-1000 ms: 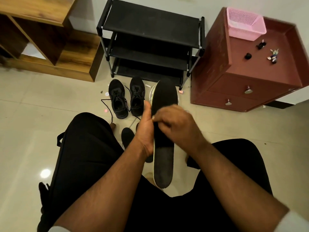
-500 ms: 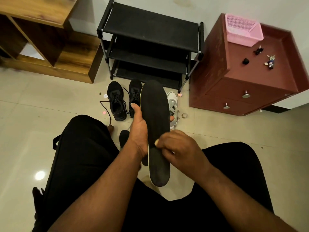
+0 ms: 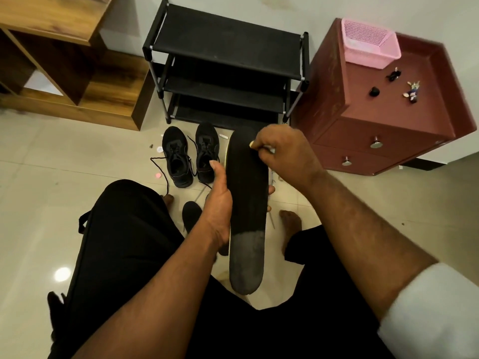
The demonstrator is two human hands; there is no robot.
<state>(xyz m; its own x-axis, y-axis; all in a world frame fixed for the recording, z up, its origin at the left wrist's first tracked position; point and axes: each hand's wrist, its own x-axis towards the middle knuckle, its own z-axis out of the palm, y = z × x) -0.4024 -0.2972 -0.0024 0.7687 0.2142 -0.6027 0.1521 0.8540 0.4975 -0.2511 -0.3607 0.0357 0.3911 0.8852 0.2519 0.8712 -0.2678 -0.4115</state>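
A long black insole (image 3: 247, 203), greyish at its near heel end, is held upright over my lap. My left hand (image 3: 216, 203) grips it round the middle, thumb on the left edge and fingertips showing past the right edge. My right hand (image 3: 283, 154) pinches the far toe end between thumb and fingers. A pair of black laced shoes (image 3: 190, 155) stands on the floor just beyond, toes toward me. A second black insole (image 3: 191, 215) lies on the floor below my left wrist. A white shoe is mostly hidden behind the held insole.
A black three-tier shoe rack (image 3: 225, 66) stands against the wall ahead. To its right is a dark red drawer cabinet (image 3: 383, 136) with a pink basket (image 3: 369, 45) and small trinkets on top. A wooden shelf unit (image 3: 72, 73) is at the left. My bare foot (image 3: 291, 221) rests on the tiles.
My right hand slid from the insole's middle and heel area up to its toe end. The insole shifted slightly right, and my left hand kept its grip.
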